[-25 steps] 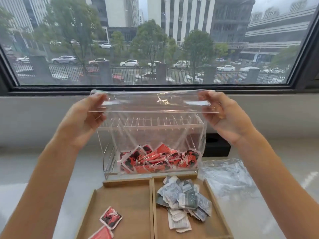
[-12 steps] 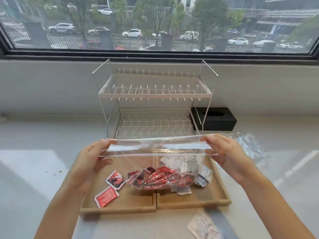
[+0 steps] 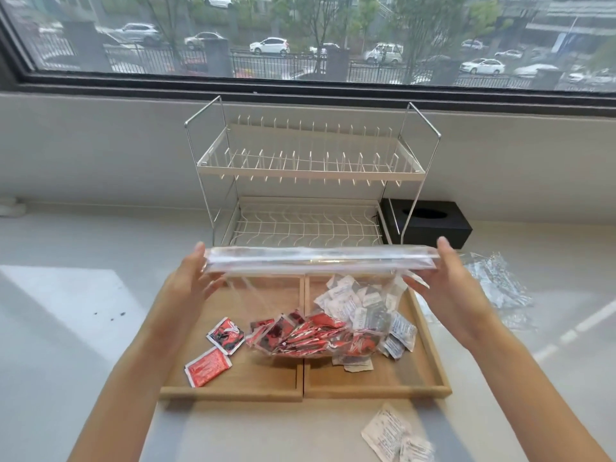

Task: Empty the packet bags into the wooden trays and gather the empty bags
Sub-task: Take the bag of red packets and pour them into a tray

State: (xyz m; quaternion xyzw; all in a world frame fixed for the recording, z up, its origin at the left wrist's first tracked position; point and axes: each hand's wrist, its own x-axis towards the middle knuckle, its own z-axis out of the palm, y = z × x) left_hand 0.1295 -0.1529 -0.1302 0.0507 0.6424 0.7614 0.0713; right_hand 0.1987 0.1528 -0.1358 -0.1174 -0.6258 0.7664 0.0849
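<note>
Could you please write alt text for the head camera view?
Both hands, left hand and right hand, hold a clear bag of red packets by its top over two wooden trays; white packets fill the right tray, a wire rack behind.

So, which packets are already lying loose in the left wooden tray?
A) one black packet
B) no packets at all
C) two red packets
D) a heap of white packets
C: two red packets lie loose on the floor of the left wooden tray, beside the clear bag that both hands hold by its top; the white packets are in the right tray.
</note>
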